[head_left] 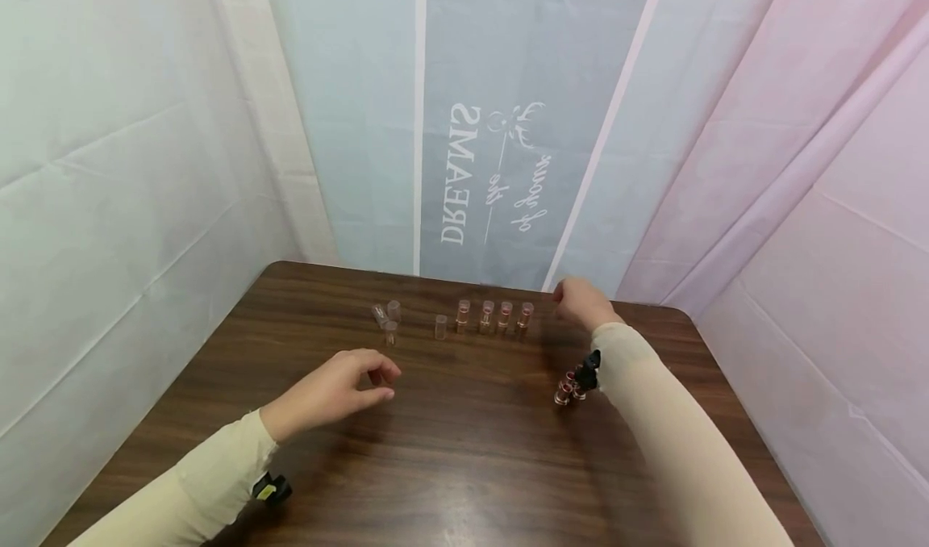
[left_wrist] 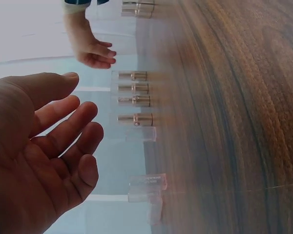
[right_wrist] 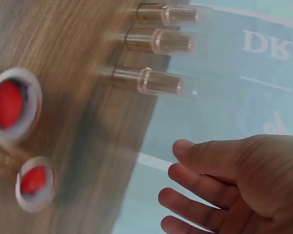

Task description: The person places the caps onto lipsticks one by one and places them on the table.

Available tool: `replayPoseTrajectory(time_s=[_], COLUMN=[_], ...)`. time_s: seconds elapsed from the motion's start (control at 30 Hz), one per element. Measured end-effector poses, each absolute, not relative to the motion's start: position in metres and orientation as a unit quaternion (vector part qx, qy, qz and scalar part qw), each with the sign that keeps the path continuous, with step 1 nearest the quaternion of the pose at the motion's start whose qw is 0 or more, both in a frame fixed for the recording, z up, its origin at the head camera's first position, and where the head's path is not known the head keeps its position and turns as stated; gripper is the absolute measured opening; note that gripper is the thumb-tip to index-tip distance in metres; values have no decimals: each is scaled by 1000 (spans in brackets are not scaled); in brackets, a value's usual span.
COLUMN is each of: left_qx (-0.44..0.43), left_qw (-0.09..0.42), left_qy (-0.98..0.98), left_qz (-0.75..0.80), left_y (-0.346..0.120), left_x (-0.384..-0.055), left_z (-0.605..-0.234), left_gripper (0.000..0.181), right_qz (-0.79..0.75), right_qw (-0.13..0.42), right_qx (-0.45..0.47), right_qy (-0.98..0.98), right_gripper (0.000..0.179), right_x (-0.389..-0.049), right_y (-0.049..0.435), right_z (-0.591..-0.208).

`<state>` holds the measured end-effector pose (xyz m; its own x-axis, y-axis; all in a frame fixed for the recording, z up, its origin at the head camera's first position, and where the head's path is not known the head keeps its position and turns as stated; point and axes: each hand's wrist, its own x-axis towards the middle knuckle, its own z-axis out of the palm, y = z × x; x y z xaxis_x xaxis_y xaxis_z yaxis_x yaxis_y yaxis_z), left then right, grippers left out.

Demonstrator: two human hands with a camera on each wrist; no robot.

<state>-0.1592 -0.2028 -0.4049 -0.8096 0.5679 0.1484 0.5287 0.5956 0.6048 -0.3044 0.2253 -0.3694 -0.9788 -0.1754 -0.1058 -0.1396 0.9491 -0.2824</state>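
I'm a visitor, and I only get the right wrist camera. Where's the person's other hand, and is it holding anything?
Observer: The left hand is over the left part of the table, holding nothing.
Visitor: I count three capped tubes. Are there more?
Observer: Yes, a fourth capped tube stands just left of those.
Visitor: And beyond that?
Observer: Four clear cap-like pieces: one beside the fourth tube, three clustered farther left.

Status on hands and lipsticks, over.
Left hand empty; right hand empty. Four capped lipsticks in a row. Right wrist camera partly hides other lipsticks, head view.
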Motion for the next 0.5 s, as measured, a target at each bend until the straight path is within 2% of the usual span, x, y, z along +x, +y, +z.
replayPoseTrajectory(time_s=[0.33, 0.5], left_qx=[321, 314], left_qw=[-29, -50], left_qy=[887, 884], left_qz=[331, 342], left_y=[-200, -196], left_x=[-157, -161], left_z=[-398, -399], left_gripper=[17, 15], right_qz=[-93, -88], right_qw=[-46, -95], right_qx=[-138, -158], right_qy=[985, 979], right_gripper=[22, 16], right_x=[-269, -246], right_y=[231, 232], right_z=[-340, -337])
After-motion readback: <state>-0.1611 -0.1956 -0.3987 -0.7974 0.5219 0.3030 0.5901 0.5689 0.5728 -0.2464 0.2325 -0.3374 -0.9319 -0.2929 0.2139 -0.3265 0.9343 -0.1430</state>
